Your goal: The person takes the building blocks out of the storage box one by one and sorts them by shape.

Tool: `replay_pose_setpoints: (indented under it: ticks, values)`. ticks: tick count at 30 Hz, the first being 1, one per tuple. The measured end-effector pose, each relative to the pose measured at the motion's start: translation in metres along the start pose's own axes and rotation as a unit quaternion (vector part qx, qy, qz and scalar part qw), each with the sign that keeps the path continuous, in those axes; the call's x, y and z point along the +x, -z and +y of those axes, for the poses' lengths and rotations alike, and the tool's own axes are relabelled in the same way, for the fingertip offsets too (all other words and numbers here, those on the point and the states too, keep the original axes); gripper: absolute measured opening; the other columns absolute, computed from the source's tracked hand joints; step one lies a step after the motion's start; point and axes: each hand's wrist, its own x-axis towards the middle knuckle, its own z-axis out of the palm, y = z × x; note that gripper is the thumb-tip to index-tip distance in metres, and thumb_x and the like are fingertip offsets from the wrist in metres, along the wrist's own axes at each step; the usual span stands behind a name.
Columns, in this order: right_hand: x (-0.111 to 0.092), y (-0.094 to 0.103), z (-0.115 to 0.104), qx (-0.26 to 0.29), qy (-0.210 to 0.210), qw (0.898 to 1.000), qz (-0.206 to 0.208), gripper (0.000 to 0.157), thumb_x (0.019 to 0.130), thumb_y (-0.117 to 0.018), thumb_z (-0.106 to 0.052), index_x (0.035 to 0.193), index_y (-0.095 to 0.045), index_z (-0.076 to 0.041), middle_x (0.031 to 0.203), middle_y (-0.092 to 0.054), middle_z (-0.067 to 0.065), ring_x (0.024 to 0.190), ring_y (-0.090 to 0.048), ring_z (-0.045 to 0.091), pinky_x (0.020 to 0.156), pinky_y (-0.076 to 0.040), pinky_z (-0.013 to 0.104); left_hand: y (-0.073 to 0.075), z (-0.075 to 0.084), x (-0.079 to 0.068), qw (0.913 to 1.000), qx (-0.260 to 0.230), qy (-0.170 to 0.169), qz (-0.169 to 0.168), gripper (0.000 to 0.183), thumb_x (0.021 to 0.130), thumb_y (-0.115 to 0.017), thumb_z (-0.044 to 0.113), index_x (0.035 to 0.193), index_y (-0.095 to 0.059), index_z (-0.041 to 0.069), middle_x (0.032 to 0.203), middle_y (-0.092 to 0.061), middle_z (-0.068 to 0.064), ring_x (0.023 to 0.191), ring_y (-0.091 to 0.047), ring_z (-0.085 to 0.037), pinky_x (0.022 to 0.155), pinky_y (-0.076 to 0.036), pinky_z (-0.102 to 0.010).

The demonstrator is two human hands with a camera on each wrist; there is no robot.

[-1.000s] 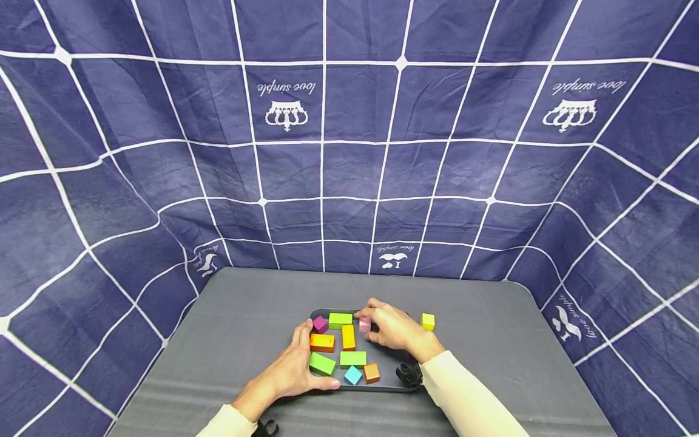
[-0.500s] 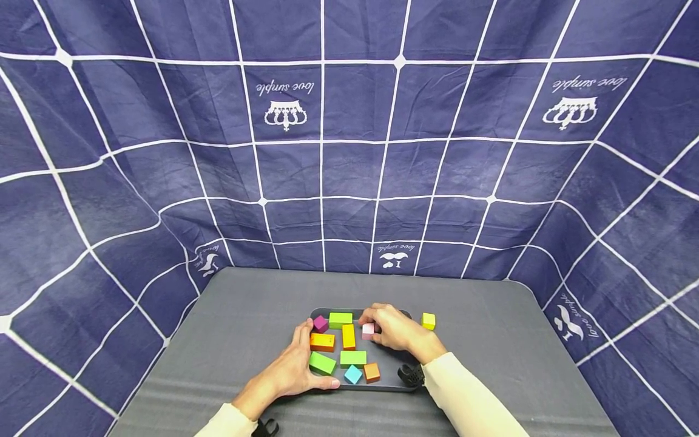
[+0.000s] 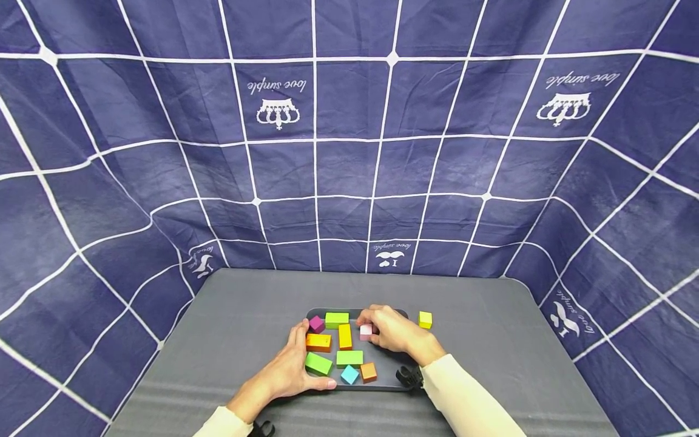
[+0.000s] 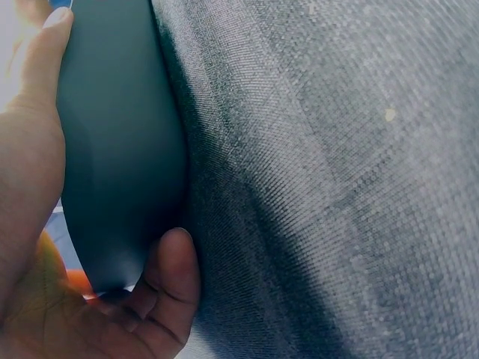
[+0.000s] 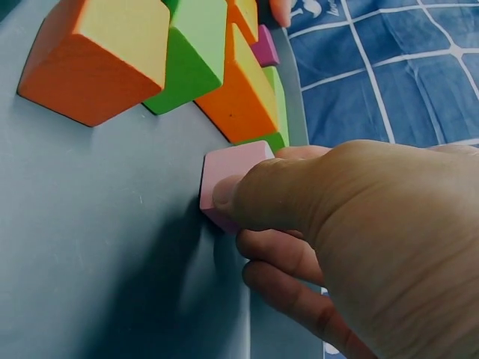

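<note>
The left hand (image 3: 286, 368), fingers spread, grips a gray tray (image 3: 386, 363) of blocks (image 3: 349, 359) at left. Inside, the right hand (image 3: 394, 329) pinches a pink cube (image 3: 365, 334).

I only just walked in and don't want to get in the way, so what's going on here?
A person is handling small colored blocks in a gray tray. The right hand pinches a pink block between thumb and fingers inside the tray, while the left hand grips the tray's left end. Eight other blocks lie in the tray, and one yellow block sits outside it, to the right.
</note>
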Motion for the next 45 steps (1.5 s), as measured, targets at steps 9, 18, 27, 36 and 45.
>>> replay_pose_setpoints:
  ticks: [9,18,27,36,45]
  values:
    - [-0.012,0.005,-0.011,-0.012,0.002,1.0,0.0,0.036,0.097,-0.09,-0.001,0.131,-0.082,-0.011,0.116,-0.078,0.002,0.093,-0.064,0.007,0.085,-0.059,0.027,0.003,0.001,-0.006,0.9999,-0.002,0.011,-0.006,0.156,0.076,-0.107,0.066,0.182,-0.018,-0.007,0.183,-0.03,-0.031,0.159,-0.057,-0.046,0.132,-0.046,-0.063]
    - [-0.022,0.018,-0.007,-0.015,-0.007,1.0,0.015,0.035,0.099,-0.089,-0.002,0.132,-0.081,-0.01,0.12,-0.079,0.003,0.097,-0.068,0.013,0.087,-0.061,0.031,0.0,0.0,-0.002,0.9999,0.004,-0.01,0.005,0.156,0.075,-0.107,0.066,0.18,-0.02,-0.01,0.181,-0.032,-0.033,0.158,-0.057,-0.047,0.132,-0.046,-0.062]
    - [-0.036,0.028,0.002,-0.019,0.004,0.999,0.047,0.035,0.096,-0.089,0.002,0.129,-0.082,-0.007,0.117,-0.079,0.003,0.101,-0.075,0.018,0.092,-0.065,0.037,-0.002,0.001,-0.001,1.0,-0.002,-0.005,0.0,0.156,0.076,-0.106,0.067,0.181,-0.019,-0.008,0.182,-0.031,-0.032,0.158,-0.058,-0.046,0.132,-0.046,-0.062]
    - [-0.047,0.039,0.019,-0.023,0.01,0.997,0.08,0.037,0.094,-0.087,0.004,0.129,-0.082,-0.007,0.112,-0.078,0.001,0.097,-0.074,0.017,0.09,-0.064,0.037,0.0,0.001,0.0,0.9998,-0.002,-0.018,0.005,0.157,0.076,-0.107,0.066,0.18,-0.018,-0.011,0.181,-0.033,-0.034,0.159,-0.057,-0.046,0.131,-0.046,-0.062]
    - [-0.057,0.047,0.033,-0.013,0.005,0.995,0.096,0.037,0.092,-0.087,0.007,0.127,-0.082,-0.004,0.109,-0.078,0.003,0.094,-0.075,0.017,0.085,-0.063,0.033,0.003,-0.001,-0.001,0.9998,0.009,-0.016,-0.001,0.158,0.075,-0.106,0.067,0.181,-0.017,-0.009,0.181,-0.033,-0.033,0.159,-0.057,-0.045,0.132,-0.046,-0.061]
